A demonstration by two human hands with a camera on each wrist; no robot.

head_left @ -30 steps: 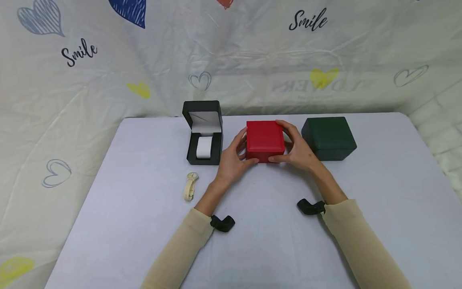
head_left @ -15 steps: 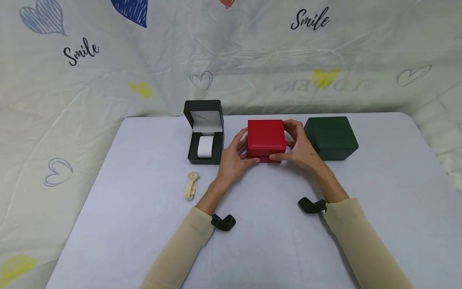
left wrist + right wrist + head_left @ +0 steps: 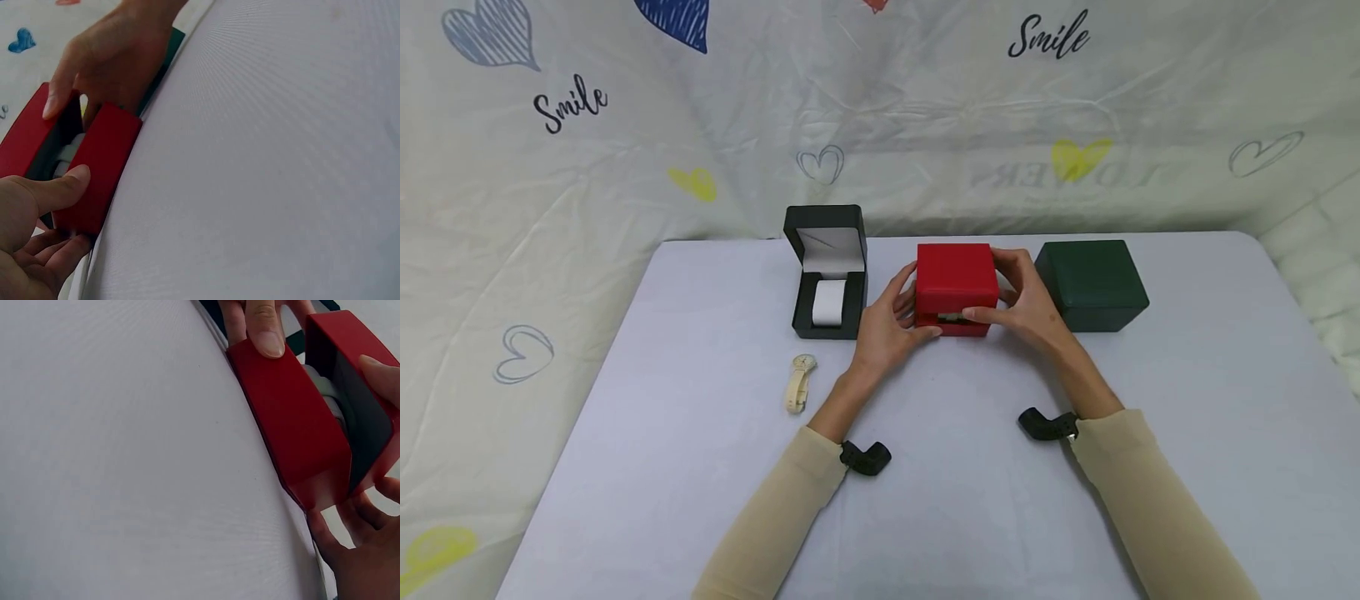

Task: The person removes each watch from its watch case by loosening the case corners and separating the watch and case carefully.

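A red watch box [image 3: 957,271] stands partly open near the back of the table, its lid [image 3: 356,340] raised at the front. Through the gap shows a pale greenish watch [image 3: 326,389] around a light cushion. My left hand [image 3: 882,335] grips the lower part of the box [image 3: 103,169] from the left, thumb on its front face. On the other side my right hand [image 3: 1032,302] pinches the lid's front edge with the thumb, fingers along the right side. A cream wristwatch [image 3: 800,383] lies on the table, left of my left forearm.
Left of the red box, a black watch box [image 3: 825,312] stands open with a white cushion inside. A closed dark green box [image 3: 1093,283] sits close to my right hand. The white table [image 3: 700,467] ends at a printed curtain [image 3: 917,167] behind.
The red box's lid has gone from closed to partly raised, lifted by my right hand, and the watch inside has come into sight. My left hand has kept its hold on the base.
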